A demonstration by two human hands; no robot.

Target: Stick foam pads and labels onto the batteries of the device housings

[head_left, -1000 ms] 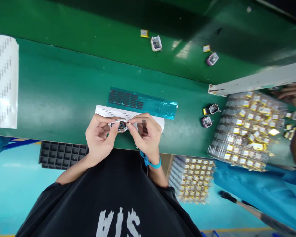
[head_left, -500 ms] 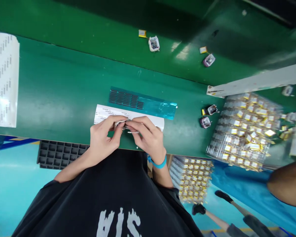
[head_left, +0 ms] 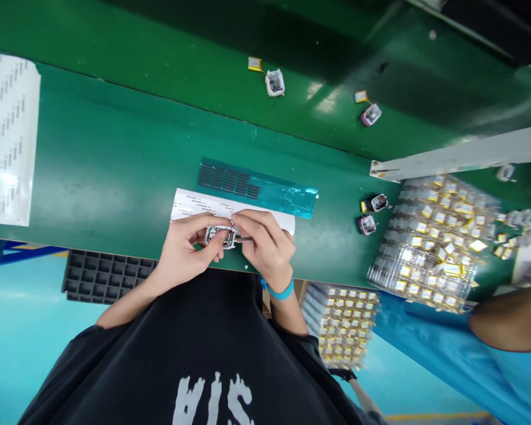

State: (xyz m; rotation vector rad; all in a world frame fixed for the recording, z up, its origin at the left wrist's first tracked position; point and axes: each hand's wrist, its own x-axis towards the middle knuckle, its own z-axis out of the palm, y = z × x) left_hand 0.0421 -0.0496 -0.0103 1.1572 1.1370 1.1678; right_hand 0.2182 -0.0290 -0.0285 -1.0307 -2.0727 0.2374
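Housing [head_left: 213, 232] is lying lengthwise left-to-right, pinched in your left hand [head_left: 186, 244], your right hand [head_left: 269, 243] curled at the housing's right end, hold unclear.

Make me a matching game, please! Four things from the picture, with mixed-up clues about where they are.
Things
1. Small open device
2. Blue wristband
3. Black tray
4. Blue-green film strip

Places
A. Past the near edge of the green bench, toward the picture's left
B. Lying on the bench, beyond the hands
C. In the fingers of the left hand
D. Worn on the right arm

Pairs: 1-C, 2-D, 3-A, 4-B
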